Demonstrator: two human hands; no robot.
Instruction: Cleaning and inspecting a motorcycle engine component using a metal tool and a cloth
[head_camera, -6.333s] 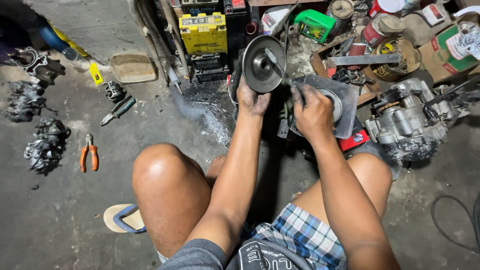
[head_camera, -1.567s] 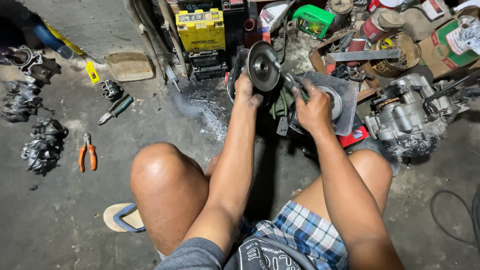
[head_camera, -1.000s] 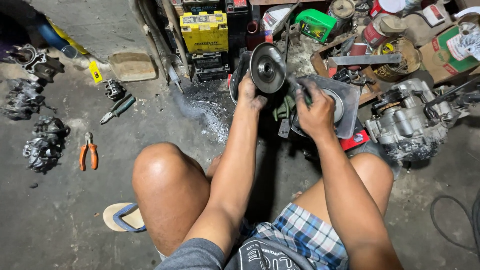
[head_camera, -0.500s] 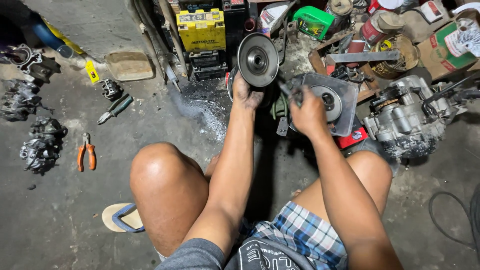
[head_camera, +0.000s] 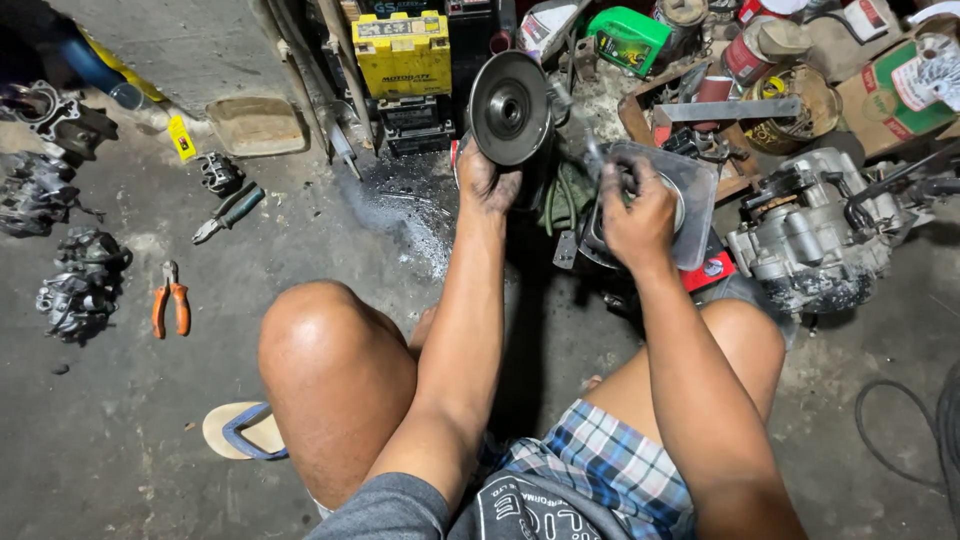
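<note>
My left hand (head_camera: 487, 180) grips the lower rim of a round dark metal pulley disc (head_camera: 509, 106), held upright with its hub facing me. My right hand (head_camera: 636, 207) is closed around a thin metal tool (head_camera: 590, 150) that slants up toward the disc's right edge. Under my right hand sits a clear square plastic container (head_camera: 690, 200) with a round metal part inside. Both hands are smeared with grease. My bare knees frame the work on the concrete floor.
An engine block (head_camera: 810, 235) lies at right, a yellow battery (head_camera: 403, 52) at the back. Orange pliers (head_camera: 170, 298), green-handled pliers (head_camera: 228, 211) and several carburettor parts (head_camera: 80, 285) lie at left. A sandal (head_camera: 240, 430) sits by my left knee. Cans and boxes crowd the back right.
My left hand has turned and raised the disc a little, so its face now points more toward me. My right hand stays over the plastic container with the tool.
</note>
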